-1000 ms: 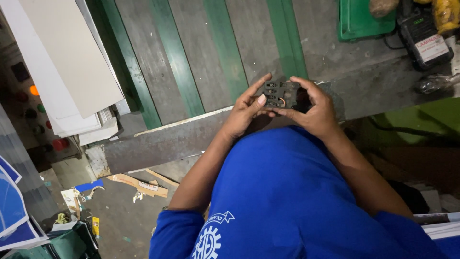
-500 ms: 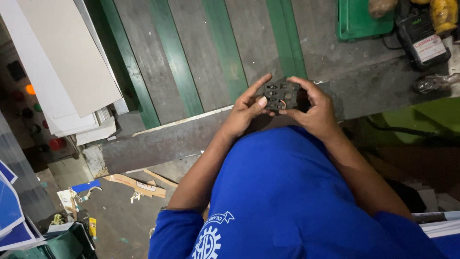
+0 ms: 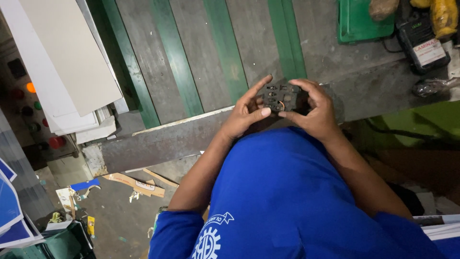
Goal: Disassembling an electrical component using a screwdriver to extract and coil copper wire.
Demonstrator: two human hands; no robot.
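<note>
One black slotted socket block (image 3: 280, 97) sits above the workbench edge, clasped between two hands: the left hand (image 3: 247, 115) curls around its left side, thumb pressed on it, and the right hand (image 3: 314, 112) wraps its right side. Three green strips (image 3: 225, 48) cross the grey workbench (image 3: 158, 141); one green tray (image 3: 362, 21) lies beyond.

A grey metal bench (image 3: 158, 144) with green strips (image 3: 177, 62) running far to near carries pale boards (image 3: 67, 62) stacked at the left, a green tray (image 3: 362, 21) at the far right — beside it a black battery pack (image 3: 424, 43) and a yellow tool (image 3: 443, 14).
</note>
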